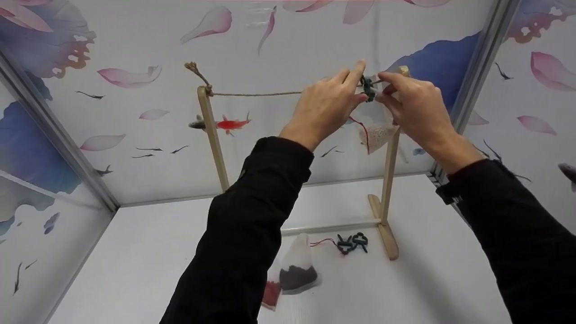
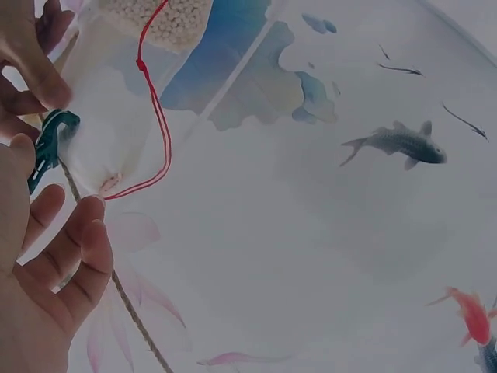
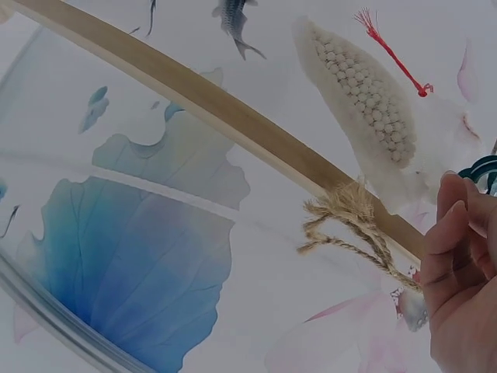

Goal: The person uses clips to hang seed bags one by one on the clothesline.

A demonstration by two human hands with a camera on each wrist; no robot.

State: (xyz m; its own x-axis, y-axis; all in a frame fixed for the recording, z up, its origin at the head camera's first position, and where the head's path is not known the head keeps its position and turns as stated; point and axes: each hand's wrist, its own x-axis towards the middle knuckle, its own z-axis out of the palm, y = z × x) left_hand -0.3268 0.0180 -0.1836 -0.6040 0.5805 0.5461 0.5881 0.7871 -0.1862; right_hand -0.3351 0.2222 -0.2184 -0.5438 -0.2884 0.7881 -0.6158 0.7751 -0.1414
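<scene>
A hemp rope runs between the two posts of a wooden rack. My left hand is at the rope near its right end, thumb and index finger pinching a dark green clip. Just right of the clip, my right hand pinches the edge of a sheer white drawstring bag at the rope. White beads fill the low end of this bag, and its red cord hangs loose. In the left wrist view the clip straddles the rope at the bag's edge; its jaws are partly hidden by fingers.
Beneath the rack, a sheer bag with dark contents lies on the white table, beside a red bag partly behind my left sleeve. Several green clips lie near the right post. Printed panels enclose the back and sides.
</scene>
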